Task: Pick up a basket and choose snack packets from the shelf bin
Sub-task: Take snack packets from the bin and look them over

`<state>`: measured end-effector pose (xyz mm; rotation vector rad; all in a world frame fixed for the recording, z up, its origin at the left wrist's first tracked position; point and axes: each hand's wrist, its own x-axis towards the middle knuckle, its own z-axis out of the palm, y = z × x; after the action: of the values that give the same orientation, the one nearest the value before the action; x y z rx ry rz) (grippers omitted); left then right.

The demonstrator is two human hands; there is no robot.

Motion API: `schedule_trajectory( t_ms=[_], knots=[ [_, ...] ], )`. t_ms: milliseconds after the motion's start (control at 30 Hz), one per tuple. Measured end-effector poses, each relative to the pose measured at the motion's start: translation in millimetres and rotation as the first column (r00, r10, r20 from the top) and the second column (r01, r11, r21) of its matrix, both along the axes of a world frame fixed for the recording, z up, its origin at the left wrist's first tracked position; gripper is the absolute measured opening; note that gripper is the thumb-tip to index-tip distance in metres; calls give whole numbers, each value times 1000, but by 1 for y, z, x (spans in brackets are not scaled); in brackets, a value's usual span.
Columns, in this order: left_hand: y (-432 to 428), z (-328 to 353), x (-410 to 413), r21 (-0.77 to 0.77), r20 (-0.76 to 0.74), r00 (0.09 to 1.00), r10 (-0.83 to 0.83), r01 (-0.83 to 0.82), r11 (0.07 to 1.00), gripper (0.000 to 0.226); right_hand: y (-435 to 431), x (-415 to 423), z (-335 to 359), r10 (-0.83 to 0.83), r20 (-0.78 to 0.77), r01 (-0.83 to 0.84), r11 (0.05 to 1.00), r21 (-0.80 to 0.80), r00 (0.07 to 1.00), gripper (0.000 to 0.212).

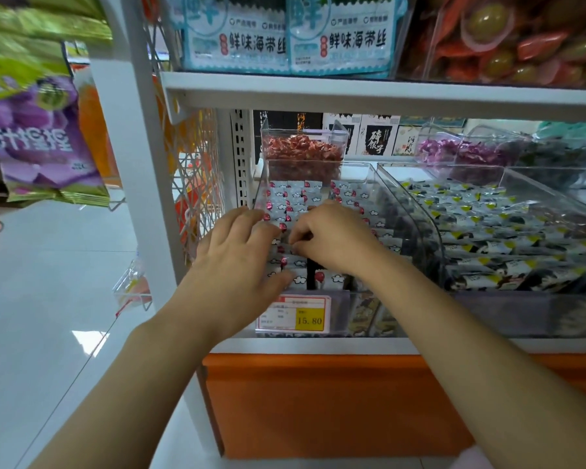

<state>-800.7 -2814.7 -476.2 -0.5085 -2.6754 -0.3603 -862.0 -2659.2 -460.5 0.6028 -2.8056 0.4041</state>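
Under left hand (241, 252), fingers flat, snack packets (347, 198); right hand (332, 238) pinching one.

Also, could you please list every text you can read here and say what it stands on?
"鲜味海带丝": on both blue packets, top shelf.
"15.80": on the yellow part of the price tag; its small print is unreadable.
"碎银子": on a box at the back.
"汁捏捏", it seems: on the purple bag, blurred.
Print on the bin packets is too small to read.
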Motion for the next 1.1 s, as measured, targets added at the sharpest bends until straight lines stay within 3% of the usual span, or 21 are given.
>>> schedule_trajectory(
  t_ms=[100, 200, 267, 400, 467, 600, 733, 833, 967, 1100],
  knots=[
    [1, 1, -1, 14, 6, 1000, 2, -2, 1000, 62, 6, -5, 13, 3, 61, 7, 988, -156, 998, 20],
    [0, 2, -1, 24, 21, 1000, -1, 0, 1000, 64, 10, -15, 18, -42, -2, 40, 959, -280, 999, 20],
    [0, 2, -1, 35, 28, 1000, -5, 4, 999, 64, 8, -23, 17, -58, -46, 45, 967, -250, 997, 15],
    [-1, 3, -1, 67, 17, 1000, -15, 14, 998, 62, -4, -37, 12, -49, -9, 49, 999, 15, 999, 9],
    [-3, 3, -2, 75, 3, 1000, -17, 17, 997, 60, -8, -39, 11, -41, 3, 41, 998, 46, 999, 7],
    [-3, 7, -2, 149, -69, 998, 13, -2, 989, 52, -3, -32, 21, 45, 0, -43, 959, -280, 999, 12],
    [-2, 14, -1, 268, -245, 965, 88, -20, 963, 35, 11, -11, 32, -83, -212, -46, 840, -541, 974, 16],
    [1, 18, 2, 414, -241, 965, 101, 8, 910, 33, 23, 15, 31, -179, -283, -82, 696, -713, 942, 24],
    [12, 16, 7, 524, -90, 996, -9, 55, 850, 42, 38, 48, 20, -173, -130, -39, 450, -892, 976, 14],
    [20, 13, 11, 667, 74, 990, -121, 41, 744, 42, 42, 64, 5, 6, 110, 108, 145, -983, 994, 11]
  ],
)
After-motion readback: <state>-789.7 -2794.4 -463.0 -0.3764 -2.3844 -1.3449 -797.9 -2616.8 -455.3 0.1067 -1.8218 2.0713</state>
